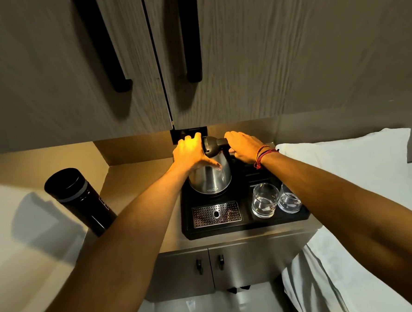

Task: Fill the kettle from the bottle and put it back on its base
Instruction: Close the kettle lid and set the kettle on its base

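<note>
A steel kettle point(211, 179) with a black lid and handle stands at the back of a black tray point(243, 226) on a small counter; its base is hidden beneath it. My left hand point(190, 154) lies on the kettle's upper left side near the lid, thumb across the steel body. My right hand point(243, 146) is closed around the black handle at the top right. A tall black bottle point(80, 202) stands on the counter's left end, apart from both hands and partly behind my left forearm.
Two clear glasses point(265, 200) point(290, 200) stand on the tray's right side, under my right forearm. A perforated metal drip grate point(215, 214) lies at the tray's front. Cupboard doors with black handles point(190, 36) hang low overhead. A white bed point(345, 166) borders the right.
</note>
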`<state>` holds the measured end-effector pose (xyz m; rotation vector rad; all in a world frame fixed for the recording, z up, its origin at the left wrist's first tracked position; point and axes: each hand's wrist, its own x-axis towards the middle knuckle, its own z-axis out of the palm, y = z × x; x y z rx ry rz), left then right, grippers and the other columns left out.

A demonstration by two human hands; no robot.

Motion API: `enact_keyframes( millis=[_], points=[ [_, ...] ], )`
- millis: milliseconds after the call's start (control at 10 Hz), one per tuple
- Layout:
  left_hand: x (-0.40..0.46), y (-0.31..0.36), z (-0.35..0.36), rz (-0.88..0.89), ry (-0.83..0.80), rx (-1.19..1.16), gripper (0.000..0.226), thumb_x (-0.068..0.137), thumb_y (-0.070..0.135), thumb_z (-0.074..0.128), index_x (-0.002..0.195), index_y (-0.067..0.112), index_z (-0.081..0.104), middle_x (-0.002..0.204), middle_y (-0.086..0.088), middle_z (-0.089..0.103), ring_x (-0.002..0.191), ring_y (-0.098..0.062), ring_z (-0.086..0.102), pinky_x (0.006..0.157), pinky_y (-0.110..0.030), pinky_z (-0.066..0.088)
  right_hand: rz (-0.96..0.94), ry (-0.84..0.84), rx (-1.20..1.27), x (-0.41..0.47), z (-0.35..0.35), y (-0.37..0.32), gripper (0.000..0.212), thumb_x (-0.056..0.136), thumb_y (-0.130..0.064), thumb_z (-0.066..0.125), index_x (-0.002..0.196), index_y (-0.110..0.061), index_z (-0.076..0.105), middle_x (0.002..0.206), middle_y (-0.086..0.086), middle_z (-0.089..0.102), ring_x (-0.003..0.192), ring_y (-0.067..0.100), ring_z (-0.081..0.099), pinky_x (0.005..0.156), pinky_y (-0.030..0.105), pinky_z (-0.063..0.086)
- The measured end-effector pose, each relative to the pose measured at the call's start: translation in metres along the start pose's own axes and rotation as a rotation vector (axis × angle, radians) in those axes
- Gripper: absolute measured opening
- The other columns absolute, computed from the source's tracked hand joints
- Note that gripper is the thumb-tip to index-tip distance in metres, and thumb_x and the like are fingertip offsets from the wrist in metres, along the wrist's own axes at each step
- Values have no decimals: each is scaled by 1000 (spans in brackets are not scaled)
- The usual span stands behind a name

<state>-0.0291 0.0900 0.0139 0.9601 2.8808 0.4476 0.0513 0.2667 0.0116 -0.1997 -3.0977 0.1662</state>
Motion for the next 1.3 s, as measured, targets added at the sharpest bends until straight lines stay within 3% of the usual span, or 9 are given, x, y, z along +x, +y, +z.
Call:
enact_keyframes(
  millis=[200, 300, 400, 500, 600, 800, 900, 1100, 1300],
  points=[
    [5, 0, 3, 14, -8, 57, 115, 47, 79, 82, 134, 14, 46, 128, -13, 57, 120, -35, 55, 93, -49, 53, 10, -7, 61, 1, 6, 5, 23, 93, -14, 53, 115, -6, 48, 116, 17, 56, 106, 34, 57, 83, 45, 49],
    [6, -3, 4, 23, -12, 46, 116, 48, 78, 82, 137, 14, 45, 128, -13, 57, 120, -34, 56, 93, -50, 53, 29, 18, 89, 0, 10, 6, 33, 94, -15, 52, 126, -6, 46, 125, 17, 54, 116, 35, 54, 90, 46, 50],
    [0, -7, 9, 45, 18, -4, 123, 53, 77, 81, 147, 13, 36, 131, -15, 56, 122, -36, 55, 94, -53, 52, 68, 71, 73, -10, 24, 1, 66, 97, -17, 48, 153, -5, 16, 161, 15, 23, 149, 30, 22, 120, 44, 28],
    [-5, -11, 14, 61, 41, -6, 133, 58, 79, 77, 156, 9, 21, 140, -17, 53, 129, -37, 51, 103, -56, 45, 100, 155, 25, -16, 34, -3, 74, 98, -21, 46, 155, -4, 2, 165, 15, 4, 153, 27, 5, 126, 41, 12],
    [-13, -15, 24, 84, 91, -4, 135, 65, 81, 70, 159, 4, 10, 159, -14, 35, 147, -32, 33, 118, -60, 24, 171, 210, 11, -23, 44, -7, 75, 99, -26, 44, 154, 0, 0, 164, 19, 0, 153, 30, -1, 126, 42, 7],
    [-18, -16, 32, 101, 118, 76, 132, 68, 83, 64, 161, 7, 8, 169, -10, 12, 157, -27, 6, 121, -61, 8, 186, 193, -42, -24, 48, -8, 70, 99, -27, 40, 154, 1, 4, 164, 19, 9, 153, 31, 4, 126, 42, 6],
    [-19, -13, 30, 102, 119, 92, 131, 67, 83, 64, 160, 7, 12, 169, -11, 15, 156, -27, 8, 121, -62, 8, 201, 183, -33, -26, 45, -8, 72, 98, -26, 42, 154, 1, 4, 164, 19, 8, 153, 32, 5, 126, 43, 6],
    [-19, -9, 28, 61, 107, 98, 127, 69, 80, 67, 159, 7, 14, 168, -11, 19, 156, -27, 10, 122, -62, 8, 47, 216, -303, -29, 51, -24, 86, 84, -27, 47, 151, 8, 6, 160, 29, 14, 150, 40, 14, 123, 50, 17],
    [-22, 0, 23, 22, 63, 144, 130, 72, 80, 63, 161, 7, 3, 170, -11, 6, 157, -28, 1, 122, -60, 4, 74, 111, -195, -30, 34, -32, 99, 81, -30, 59, 151, 7, -1, 161, 28, 5, 152, 37, 8, 125, 46, 12]
  ],
)
